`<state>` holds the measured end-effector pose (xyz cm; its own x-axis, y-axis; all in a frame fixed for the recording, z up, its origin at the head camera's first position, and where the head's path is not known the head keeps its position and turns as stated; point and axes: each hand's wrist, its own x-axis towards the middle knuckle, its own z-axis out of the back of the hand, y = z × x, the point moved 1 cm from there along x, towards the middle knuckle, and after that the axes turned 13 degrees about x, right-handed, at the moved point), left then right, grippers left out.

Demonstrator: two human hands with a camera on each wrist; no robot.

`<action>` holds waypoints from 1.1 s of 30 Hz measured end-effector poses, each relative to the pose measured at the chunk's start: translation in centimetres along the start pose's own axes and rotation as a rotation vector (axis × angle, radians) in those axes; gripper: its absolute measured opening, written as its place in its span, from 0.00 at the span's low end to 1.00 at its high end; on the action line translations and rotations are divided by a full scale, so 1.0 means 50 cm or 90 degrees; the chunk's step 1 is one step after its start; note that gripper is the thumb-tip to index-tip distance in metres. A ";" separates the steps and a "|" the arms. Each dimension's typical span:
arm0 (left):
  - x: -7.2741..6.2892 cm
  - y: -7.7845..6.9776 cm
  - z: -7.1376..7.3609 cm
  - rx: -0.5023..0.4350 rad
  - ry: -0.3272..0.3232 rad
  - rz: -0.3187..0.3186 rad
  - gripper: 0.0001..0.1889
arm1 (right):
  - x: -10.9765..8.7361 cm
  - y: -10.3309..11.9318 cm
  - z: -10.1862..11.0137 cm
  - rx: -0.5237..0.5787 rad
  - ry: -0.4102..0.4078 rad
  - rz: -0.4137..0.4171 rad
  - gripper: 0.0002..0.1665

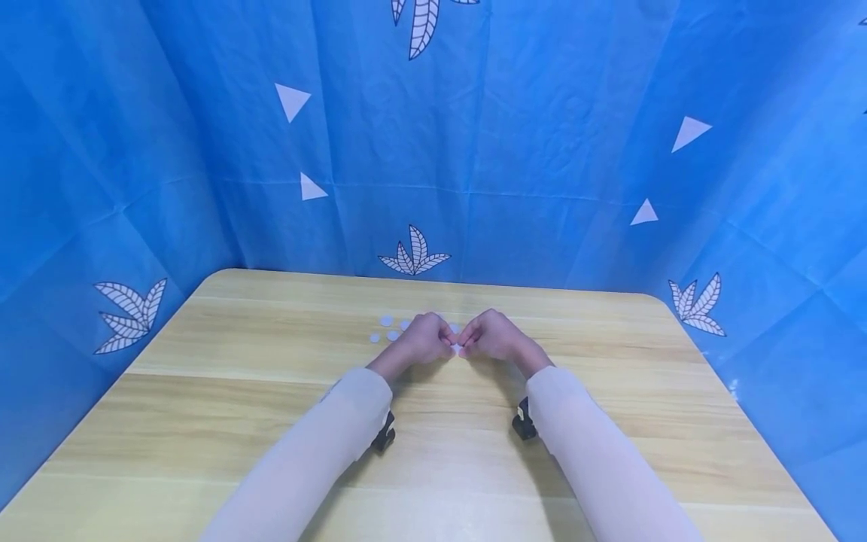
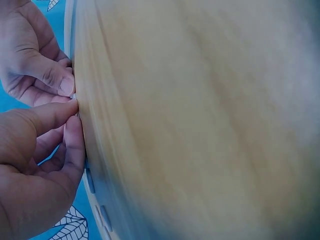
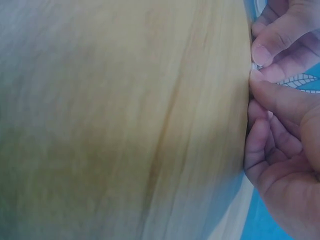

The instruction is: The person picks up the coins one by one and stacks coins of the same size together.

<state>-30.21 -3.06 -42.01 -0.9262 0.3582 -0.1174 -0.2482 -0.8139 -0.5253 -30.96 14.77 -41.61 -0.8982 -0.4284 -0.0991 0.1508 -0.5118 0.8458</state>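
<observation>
Head view: left hand point(image 1: 429, 339) and right hand point(image 1: 496, 336) meet over the streaky wood-grain table point(image 1: 447, 452), their curled fingers pinching a small whitish piece point(image 1: 457, 347) between them; flat, round white discs point(image 1: 386, 321) lie beside the left hand. Left wrist view: the piece shows as a pale sliver between thumbs. Right wrist view: fingertips nearly hide it.

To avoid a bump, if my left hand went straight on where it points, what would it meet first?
Your left hand would probably meet your right hand, just past the small white piece between them; depth there is hard to judge.
</observation>
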 end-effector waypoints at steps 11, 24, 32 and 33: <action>-0.008 0.002 -0.002 0.006 0.008 0.003 0.06 | -0.009 -0.002 -0.003 0.007 0.005 -0.002 0.06; -0.029 -0.006 0.004 0.011 0.018 -0.014 0.06 | -0.026 0.002 -0.009 0.024 0.005 -0.003 0.05; -0.036 -0.003 0.001 0.018 0.029 -0.027 0.06 | -0.034 0.000 -0.017 0.031 0.006 -0.006 0.06; -0.037 -0.003 0.001 0.016 0.031 -0.028 0.06 | -0.035 0.000 -0.018 0.031 0.005 -0.005 0.06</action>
<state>-28.45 -3.63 -41.67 -0.8995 0.4153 -0.1358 -0.2960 -0.8079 -0.5096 -29.01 14.86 -41.91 -0.8958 -0.4305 -0.1101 0.1232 -0.4787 0.8693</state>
